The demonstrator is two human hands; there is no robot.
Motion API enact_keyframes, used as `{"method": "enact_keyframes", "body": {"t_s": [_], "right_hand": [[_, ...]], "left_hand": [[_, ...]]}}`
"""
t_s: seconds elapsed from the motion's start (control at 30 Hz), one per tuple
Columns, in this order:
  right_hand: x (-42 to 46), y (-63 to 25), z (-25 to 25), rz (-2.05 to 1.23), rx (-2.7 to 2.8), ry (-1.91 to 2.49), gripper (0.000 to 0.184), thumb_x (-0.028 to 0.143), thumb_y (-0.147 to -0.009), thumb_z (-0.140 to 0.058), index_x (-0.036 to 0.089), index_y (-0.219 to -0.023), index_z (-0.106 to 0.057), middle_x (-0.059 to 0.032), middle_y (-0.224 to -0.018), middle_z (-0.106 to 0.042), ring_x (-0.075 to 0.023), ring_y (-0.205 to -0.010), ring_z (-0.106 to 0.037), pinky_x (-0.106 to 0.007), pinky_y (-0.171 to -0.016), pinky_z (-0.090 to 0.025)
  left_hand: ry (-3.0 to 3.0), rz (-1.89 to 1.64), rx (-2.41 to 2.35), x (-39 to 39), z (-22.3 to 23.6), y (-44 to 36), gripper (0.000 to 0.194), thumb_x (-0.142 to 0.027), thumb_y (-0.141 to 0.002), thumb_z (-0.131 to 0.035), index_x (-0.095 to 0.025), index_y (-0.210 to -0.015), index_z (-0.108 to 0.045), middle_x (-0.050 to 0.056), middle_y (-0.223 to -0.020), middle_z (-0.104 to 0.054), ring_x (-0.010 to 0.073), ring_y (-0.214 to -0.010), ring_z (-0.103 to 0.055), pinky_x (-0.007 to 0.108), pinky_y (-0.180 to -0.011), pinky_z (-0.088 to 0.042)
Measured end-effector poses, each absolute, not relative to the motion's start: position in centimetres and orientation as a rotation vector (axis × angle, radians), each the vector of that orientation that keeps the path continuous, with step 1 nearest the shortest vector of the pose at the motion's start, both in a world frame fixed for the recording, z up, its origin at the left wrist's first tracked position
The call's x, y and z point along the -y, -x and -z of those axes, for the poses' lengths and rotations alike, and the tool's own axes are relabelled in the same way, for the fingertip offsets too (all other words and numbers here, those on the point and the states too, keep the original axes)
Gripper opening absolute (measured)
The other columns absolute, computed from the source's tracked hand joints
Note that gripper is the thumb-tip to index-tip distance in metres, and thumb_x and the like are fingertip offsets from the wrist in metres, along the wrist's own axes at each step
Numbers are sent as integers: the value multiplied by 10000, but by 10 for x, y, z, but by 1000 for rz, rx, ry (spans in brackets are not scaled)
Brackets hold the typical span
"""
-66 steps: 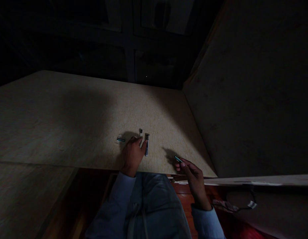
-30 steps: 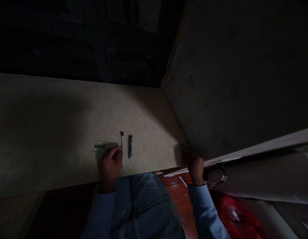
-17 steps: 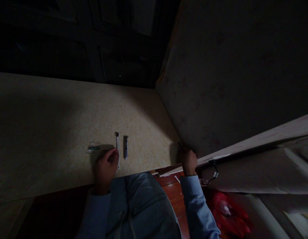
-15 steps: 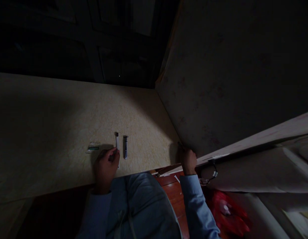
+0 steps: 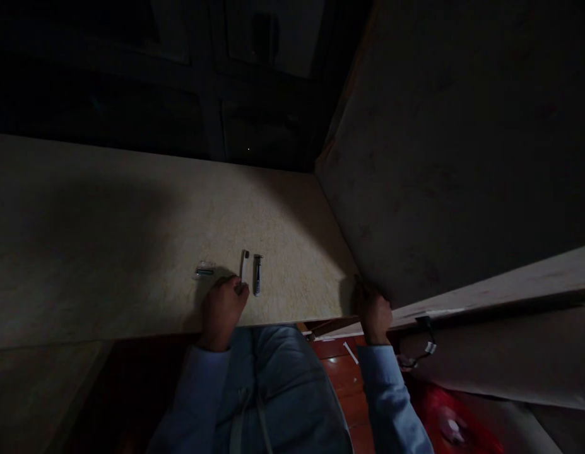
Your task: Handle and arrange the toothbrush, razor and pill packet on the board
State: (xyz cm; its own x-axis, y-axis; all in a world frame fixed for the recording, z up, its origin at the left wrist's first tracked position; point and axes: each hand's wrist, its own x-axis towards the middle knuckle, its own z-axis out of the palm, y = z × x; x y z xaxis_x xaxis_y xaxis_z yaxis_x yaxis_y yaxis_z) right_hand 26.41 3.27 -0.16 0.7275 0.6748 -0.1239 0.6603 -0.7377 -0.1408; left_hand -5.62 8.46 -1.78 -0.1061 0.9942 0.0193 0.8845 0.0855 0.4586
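My left hand (image 5: 224, 311) is closed at the table's front edge, its fingertips pinched on the handle of a toothbrush (image 5: 243, 266) with a pale handle and dark bristles. The brush's head points away from me, and the hand hides its lower end. Just right of it lies a razor (image 5: 257, 277) with a dark blue and white handle. Left of the hand is a small clear packet (image 5: 204, 272) with a dark green strip in it. My right hand (image 5: 373, 313) is closed at the table's right corner, against the wall. Something dark shows at its fingertips, too dim to name.
The pale marbled tabletop (image 5: 145, 233) meets a patterned wall (image 5: 415, 208) on the right and a dark panelled frame (image 5: 207, 101) at the back. Below on the right are a reddish floor (image 5: 342, 378), a cable (image 5: 427, 347) and a red bag (image 5: 462, 422).
The whole view has shifted, so the table and the things on it appear farther right. Both hands keep about the same places on the table. The toothbrush now leans slightly right at its head.
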Motion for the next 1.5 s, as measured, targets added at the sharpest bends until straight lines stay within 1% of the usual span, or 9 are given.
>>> {"method": "enact_keyframes", "body": {"t_s": [0.13,0.3,0.43,0.67,0.8,0.97,1.2,1.4,1.5], "right_hand": [[-29,-268,6,-235,1194,2796,455,422,-1029,-427,221,-1376,-642,-192,-1060,-767,-326,-1010,-732,-361,-800,-514],[-26,-274,12,-212,1224,2772,467,432,-1021,-437,219,-1388,-632,-184,-1044,-764,-310,-952,-731,-348,-765,-496],[-22,-273,19,-185,1213,2699,446,417,-1019,-443,240,-1382,-633,-151,-983,-775,-268,-848,-720,-305,-690,-441],[-8,-276,41,-102,1157,2372,410,362,-967,-483,156,-1251,-695,-126,-971,-775,-229,-810,-674,-253,-650,-355],[-2,-282,46,-161,1190,2244,376,308,-937,-503,132,-1183,-727,-142,-1025,-773,-224,-857,-684,-238,-678,-385],[-6,-283,35,-182,1256,2348,372,299,-972,-504,152,-1239,-717,-138,-1012,-780,-219,-823,-702,-243,-665,-395],[-24,-275,12,-238,1258,2684,401,424,-1007,-476,231,-1270,-710,-148,-879,-777,-253,-806,-736,-290,-678,-456],[-34,-270,6,-331,1065,2735,391,436,-990,-473,253,-1179,-762,-153,-915,-780,-279,-870,-751,-337,-749,-526],[-38,-267,7,-326,941,2732,413,462,-977,-476,257,-1182,-770,-163,-918,-780,-294,-888,-751,-352,-759,-533]], "left_hand": [[-1799,-384,-2087,-87,6,61,269,-298,-872,-512,-206,-855,-765,103,-907,-789,280,-854,-739,326,-679,-503],[-1512,-923,-1877,-85,8,68,241,-362,-806,-602,-180,-887,-737,92,-882,-786,239,-836,-737,320,-747,-558],[-1249,-1138,-1515,-80,3,39,487,-464,-741,-677,-154,-1115,-651,27,-757,-720,195,-644,-683,270,-493,-539],[-1229,-825,-1267,-84,3,-77,210,-210,-812,-662,-185,-1013,-610,-29,-710,-632,126,-555,-639,220,-469,-538],[-1383,-634,-1299,-90,15,-130,137,-180,-861,-655,-183,-991,-610,-9,-808,-694,91,-530,-641,190,-485,-517],[-1500,-560,-1312,-97,26,-161,122,-186,-853,-688,-179,-964,-638,-11,-823,-715,60,-489,-612,159,-484,-463],[-1678,-439,-1339,-102,22,-170,93,-228,-875,-681,-182,-956,-681,7,-798,-741,94,-544,-653,181,-520,-462],[-1863,-339,-1413,-98,2,-171,84,-257,-868,-696,-183,-871,-737,107,-942,-783,205,-869,-734,274,-748,-507],[-1921,-309,-1433,-95,-4,-171,112,-264,-885,-676,-200,-940,-749,124,-1025,-782,230,-974,-727,292,-806,-500]]}}
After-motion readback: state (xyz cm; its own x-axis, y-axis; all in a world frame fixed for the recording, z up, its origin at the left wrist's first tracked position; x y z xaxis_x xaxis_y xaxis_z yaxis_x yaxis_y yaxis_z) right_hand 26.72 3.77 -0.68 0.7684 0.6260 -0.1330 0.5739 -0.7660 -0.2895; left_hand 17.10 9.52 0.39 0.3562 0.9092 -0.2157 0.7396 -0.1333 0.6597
